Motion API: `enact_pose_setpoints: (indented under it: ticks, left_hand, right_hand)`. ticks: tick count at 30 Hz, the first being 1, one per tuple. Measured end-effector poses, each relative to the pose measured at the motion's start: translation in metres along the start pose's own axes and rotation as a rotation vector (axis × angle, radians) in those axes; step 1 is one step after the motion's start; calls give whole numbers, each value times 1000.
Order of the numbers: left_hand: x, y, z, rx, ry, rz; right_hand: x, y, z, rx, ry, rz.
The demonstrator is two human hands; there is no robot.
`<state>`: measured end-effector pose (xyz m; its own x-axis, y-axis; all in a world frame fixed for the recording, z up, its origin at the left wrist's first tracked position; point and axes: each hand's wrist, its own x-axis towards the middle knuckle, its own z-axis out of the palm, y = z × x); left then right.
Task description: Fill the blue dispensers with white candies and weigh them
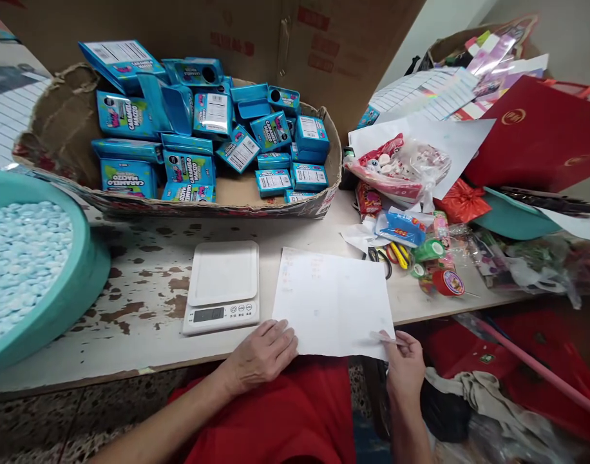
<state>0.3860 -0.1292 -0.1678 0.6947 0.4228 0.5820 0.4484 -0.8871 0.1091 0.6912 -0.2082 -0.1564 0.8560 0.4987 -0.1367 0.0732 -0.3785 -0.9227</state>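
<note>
A white sheet of paper point(338, 303) with faint orange marks lies at the table's front edge. My left hand point(266, 350) rests palm down at its lower left corner, fingers lying flat and holding nothing. At the lower right corner, my right hand point(405, 361) pinches a thin clear pen point(382, 337) whose other end points left over the paper. Left of the paper sits a white digital scale point(223, 277) with a bare plate. Several blue candy boxes point(191, 167) fill a cut-down cardboard box point(63, 119) behind.
A teal tub point(89, 258) of pale blue candies point(24, 258) stands at the left. Scissors point(382, 259), green tape point(429, 250), a round red tin point(448, 282) and plastic bags crowd the right. Farther back are a red bag point(536, 135) and more papers.
</note>
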Motion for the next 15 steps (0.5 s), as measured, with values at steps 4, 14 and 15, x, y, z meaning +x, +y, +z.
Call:
enact_pose_setpoints:
  ticks: [4, 14, 15]
  left_hand:
    - [2, 0, -1, -18, -15, -19]
    - [3, -1, -1, -75, -93, -27]
    - [3, -2, -2, -75, -88, -26]
  right_hand:
    - [-3, -8, -10, -40, 9, -23]
    - [3, -14, -16, -48, -43, -45]
    - [4, -16, -17, -46, -55, -39]
